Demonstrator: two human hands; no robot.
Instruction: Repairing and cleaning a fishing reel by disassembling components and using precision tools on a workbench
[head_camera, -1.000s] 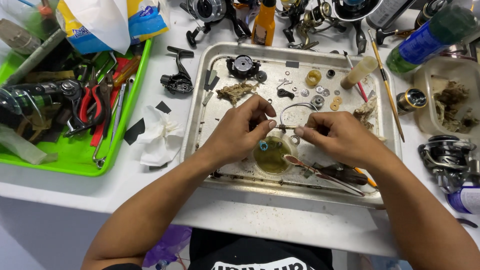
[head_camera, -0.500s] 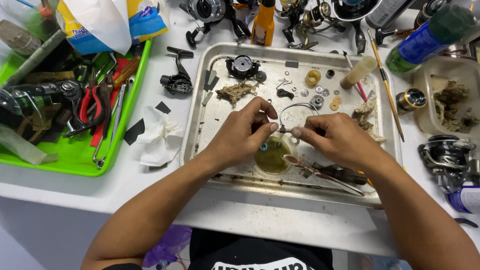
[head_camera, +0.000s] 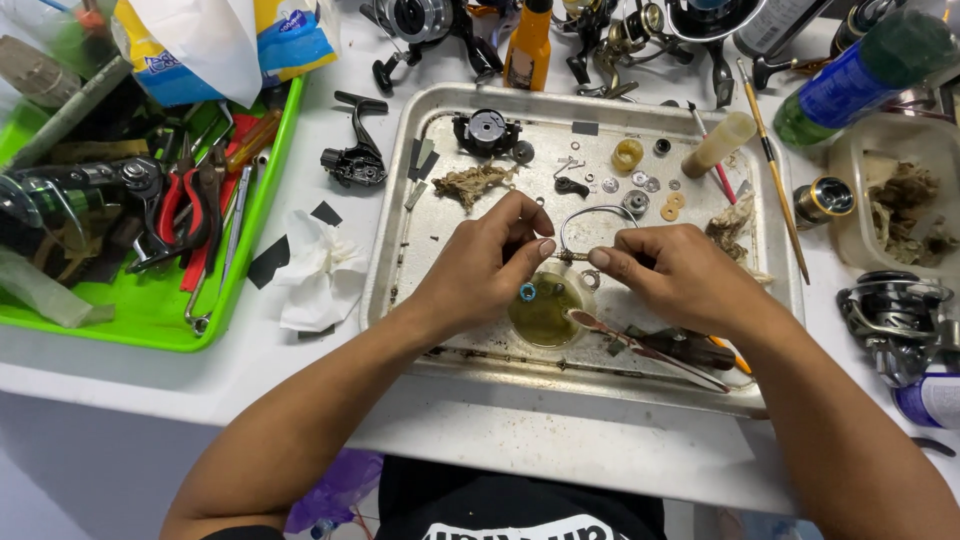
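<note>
Both hands work over the metal tray (head_camera: 400, 230) on the white tabletop (head_camera: 560, 445). The left hand (head_camera: 480, 265) and right hand (head_camera: 680, 275) meet at a thin wire bail (head_camera: 590, 215), a curved loop that stands up between them. The fingers of each hand are pressed together and pinch one end of the loop near its small joint, probably to keep it steady. Just below lies a small dish (head_camera: 545, 315) with greenish liquid and a blue ring (head_camera: 527, 291). A green tray (head_camera: 150, 310) of tools stays at the left.
</note>
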